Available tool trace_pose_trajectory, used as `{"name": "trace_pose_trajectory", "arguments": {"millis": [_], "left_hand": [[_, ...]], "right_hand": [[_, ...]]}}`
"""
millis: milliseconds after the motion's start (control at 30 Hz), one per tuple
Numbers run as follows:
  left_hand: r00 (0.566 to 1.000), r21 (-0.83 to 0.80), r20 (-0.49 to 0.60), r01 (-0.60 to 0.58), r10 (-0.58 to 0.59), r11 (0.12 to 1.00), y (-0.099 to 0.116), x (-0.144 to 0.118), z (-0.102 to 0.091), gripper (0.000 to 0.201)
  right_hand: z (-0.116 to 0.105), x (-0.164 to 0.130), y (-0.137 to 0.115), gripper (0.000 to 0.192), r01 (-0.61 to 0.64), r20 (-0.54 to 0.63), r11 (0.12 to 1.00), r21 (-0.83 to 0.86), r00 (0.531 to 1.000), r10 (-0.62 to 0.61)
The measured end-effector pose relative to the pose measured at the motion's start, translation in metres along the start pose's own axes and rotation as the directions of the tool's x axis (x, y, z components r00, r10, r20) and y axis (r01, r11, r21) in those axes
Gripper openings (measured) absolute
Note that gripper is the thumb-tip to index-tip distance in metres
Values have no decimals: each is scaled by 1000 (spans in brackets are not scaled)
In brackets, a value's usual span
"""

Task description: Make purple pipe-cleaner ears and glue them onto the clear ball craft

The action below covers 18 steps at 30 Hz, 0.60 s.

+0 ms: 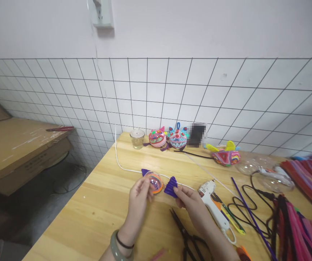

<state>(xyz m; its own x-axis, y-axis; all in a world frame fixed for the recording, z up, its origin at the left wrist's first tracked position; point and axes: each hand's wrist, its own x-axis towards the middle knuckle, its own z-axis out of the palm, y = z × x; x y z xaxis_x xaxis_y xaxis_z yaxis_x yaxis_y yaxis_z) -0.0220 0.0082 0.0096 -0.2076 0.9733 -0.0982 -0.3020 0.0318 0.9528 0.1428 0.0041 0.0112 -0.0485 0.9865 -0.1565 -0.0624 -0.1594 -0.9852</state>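
Between the fingers of my left hand (141, 192) is a clear plastic ball (155, 182) ringed with orange and purple fuzzy stems. A small purple piece (145, 172) sticks out at the ball's upper left. My right hand (186, 196) pinches a ribbed purple fin (171, 186) made of pipe cleaner, held just right of the ball. A narrow gap shows between fin and ball. Black scissors (184, 232) lie on the table below the hands, blades towards the fin. A white glue gun (212, 204) rests beside my right wrist.
Finished colourful pipe-cleaner ornaments (178, 138) stand by the tiled wall, near a glass cup (137, 139). Clear plastic shells (274, 179) and bundles of pipe cleaners (294, 232) lie on the right. A black cord (253, 217) and a white cable (121, 166) cross the table.
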Motion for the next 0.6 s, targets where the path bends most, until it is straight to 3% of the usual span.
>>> {"name": "trace_pose_trajectory", "arguments": {"millis": [67,233,367,500,600], "left_hand": [[967,143,-175,-163,187,976,-2,8,-6,41],[931,273,-244,-203,271,940,-8,26,-21,46],[958,455,-120,-180,261,872,-13,31,-23,49],[978,429,-20,-177,205,886,-22,26,-20,53],[992,330,77,-118,98,937,-25,19,-18,75]], "right_hand": [[-1,2,4,40,-17,-16,999,30,1000,18],[-1,5,11,34,-71,-50,988,137,996,79],[-1,5,13,36,-102,-45,970,219,992,115],[0,5,13,37,-123,-10,947,297,991,132],[2,4,13,36,-139,21,930,339,990,140]]}}
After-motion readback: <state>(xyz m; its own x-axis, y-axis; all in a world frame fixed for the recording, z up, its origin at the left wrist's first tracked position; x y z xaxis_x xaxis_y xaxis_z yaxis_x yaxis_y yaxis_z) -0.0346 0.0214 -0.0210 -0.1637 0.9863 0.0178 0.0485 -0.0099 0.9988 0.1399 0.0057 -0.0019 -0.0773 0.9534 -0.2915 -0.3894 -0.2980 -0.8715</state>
